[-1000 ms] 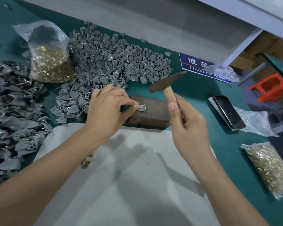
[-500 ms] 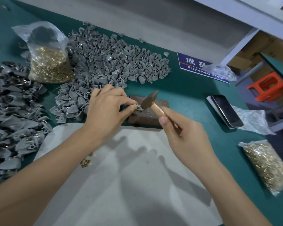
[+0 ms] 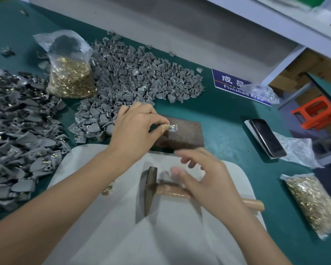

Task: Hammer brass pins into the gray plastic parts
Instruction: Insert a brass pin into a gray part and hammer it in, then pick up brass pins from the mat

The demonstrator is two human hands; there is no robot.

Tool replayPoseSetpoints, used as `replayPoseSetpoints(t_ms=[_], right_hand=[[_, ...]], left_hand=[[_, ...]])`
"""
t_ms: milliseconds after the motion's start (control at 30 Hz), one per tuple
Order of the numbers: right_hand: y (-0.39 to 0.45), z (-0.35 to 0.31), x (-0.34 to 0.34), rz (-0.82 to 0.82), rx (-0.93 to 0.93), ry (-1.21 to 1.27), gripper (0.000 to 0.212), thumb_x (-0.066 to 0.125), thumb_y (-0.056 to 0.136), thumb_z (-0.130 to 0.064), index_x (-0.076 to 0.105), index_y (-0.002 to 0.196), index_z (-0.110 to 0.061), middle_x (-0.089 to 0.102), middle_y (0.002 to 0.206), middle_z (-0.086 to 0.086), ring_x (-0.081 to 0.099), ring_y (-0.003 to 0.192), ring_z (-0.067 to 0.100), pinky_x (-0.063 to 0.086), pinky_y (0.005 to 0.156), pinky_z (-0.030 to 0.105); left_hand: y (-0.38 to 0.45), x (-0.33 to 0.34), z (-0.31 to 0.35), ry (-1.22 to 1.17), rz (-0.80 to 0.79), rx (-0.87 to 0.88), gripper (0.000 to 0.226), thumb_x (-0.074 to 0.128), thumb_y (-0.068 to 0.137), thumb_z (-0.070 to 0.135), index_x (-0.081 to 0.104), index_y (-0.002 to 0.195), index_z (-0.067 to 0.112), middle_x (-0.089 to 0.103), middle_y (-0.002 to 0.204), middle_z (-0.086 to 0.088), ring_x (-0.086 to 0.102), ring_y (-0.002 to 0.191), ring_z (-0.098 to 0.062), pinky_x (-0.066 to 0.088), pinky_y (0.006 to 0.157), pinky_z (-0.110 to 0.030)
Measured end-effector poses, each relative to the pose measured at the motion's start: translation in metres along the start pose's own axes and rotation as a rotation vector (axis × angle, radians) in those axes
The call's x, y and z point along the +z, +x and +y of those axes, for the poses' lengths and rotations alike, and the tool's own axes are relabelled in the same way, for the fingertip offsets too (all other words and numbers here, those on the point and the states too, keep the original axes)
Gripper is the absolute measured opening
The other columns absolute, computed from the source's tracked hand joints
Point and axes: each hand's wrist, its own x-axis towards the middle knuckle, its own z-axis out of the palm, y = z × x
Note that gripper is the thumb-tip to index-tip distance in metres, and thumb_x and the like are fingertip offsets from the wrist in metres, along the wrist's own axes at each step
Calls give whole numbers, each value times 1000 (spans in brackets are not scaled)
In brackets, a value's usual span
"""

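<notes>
My left hand pinches a small gray plastic part with a metal pin in it, held on the brown metal block. The hammer lies flat on the white mat, head to the left, its wooden handle running right under my right hand. That hand hovers over the handle, blurred, fingers spread, gripping nothing. A heap of gray plastic parts lies behind the block. An open bag of brass pins stands at its left.
A second pile of gray parts fills the left side. Another bag of brass pins lies at the right. A phone rests right of the block, near a blue sign. A few loose pins lie on the mat.
The hammer struck the part on the block, then came down onto the mat. My right hand has let go of its handle. The left hand stays on the part.
</notes>
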Motion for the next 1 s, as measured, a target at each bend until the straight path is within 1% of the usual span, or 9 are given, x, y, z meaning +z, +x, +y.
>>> replayPoseSetpoints(t_ms=[67, 133, 267, 333, 433, 500, 667, 833, 1000], right_hand=[[16, -5, 5, 144, 32, 125, 37, 75, 92, -29, 64, 126, -36, 67, 99, -13, 63, 91, 12, 42, 77, 9], [32, -12, 8, 207, 30, 228, 38, 72, 95, -18, 63, 130, -31, 68, 100, -10, 65, 90, 13, 45, 77, 12], [56, -27, 16, 219, -61, 228, 19, 69, 95, -18, 71, 109, -31, 73, 97, -16, 69, 92, 12, 49, 78, 15], [67, -37, 26, 177, -76, 209, 14, 71, 93, -22, 71, 103, -31, 72, 92, -19, 70, 89, 10, 51, 76, 19], [80, -62, 52, 76, -89, 191, 10, 66, 91, -34, 66, 100, -38, 71, 90, -21, 69, 87, 9, 57, 76, 36], [88, -84, 74, -4, -140, 186, 10, 63, 91, -36, 63, 100, -40, 70, 91, -21, 68, 86, 7, 57, 74, 42], [103, -135, 114, -177, -278, 189, 11, 65, 94, -28, 67, 102, -36, 68, 91, -20, 66, 86, 6, 56, 74, 41], [106, -177, 144, -329, -488, 86, 12, 67, 94, -23, 69, 103, -32, 63, 98, -21, 58, 96, -2, 49, 84, 23], [112, -194, 159, -352, -550, 8, 10, 64, 96, -29, 68, 104, -34, 61, 100, -19, 57, 101, 4, 53, 83, 37]], left_hand=[[2, -7, 8, -8, 28, 39, 12, 74, 91, 38, 79, 100, 34, 58, 85, 14, 47, 89, -12, 24, 79, -32], [2, -16, 13, -11, 57, 77, 9, 75, 89, 36, 79, 98, 35, 59, 84, 13, 49, 89, -13, 22, 78, -31], [-10, -43, 8, 20, 92, 62, 10, 77, 87, 36, 78, 97, 36, 59, 86, 16, 48, 90, -12, 23, 77, -32], [-20, -60, 0, 42, 92, 18, 11, 77, 85, 36, 78, 96, 37, 58, 86, 17, 47, 89, -11, 24, 77, -33], [-39, -88, -20, 107, 103, -58, 11, 74, 86, 37, 78, 96, 37, 55, 86, 19, 45, 89, -10, 23, 78, -31], [-56, -111, -35, 155, 119, -131, 12, 71, 86, 38, 78, 96, 37, 56, 87, 18, 47, 91, -11, 23, 78, -31], [-98, -153, -65, 268, 183, -300, 13, 73, 84, 35, 78, 96, 35, 63, 92, 14, 55, 96, -16, 25, 85, -29], [-144, -179, -85, 358, 252, -400, 16, 76, 80, 32, 79, 96, 31, 63, 90, 13, 55, 96, -17, 30, 82, -33], [-157, -191, -94, 370, 272, -468, 20, 80, 78, 30, 79, 98, 30, 66, 93, 12, 58, 94, -20, 30, 79, -34]])
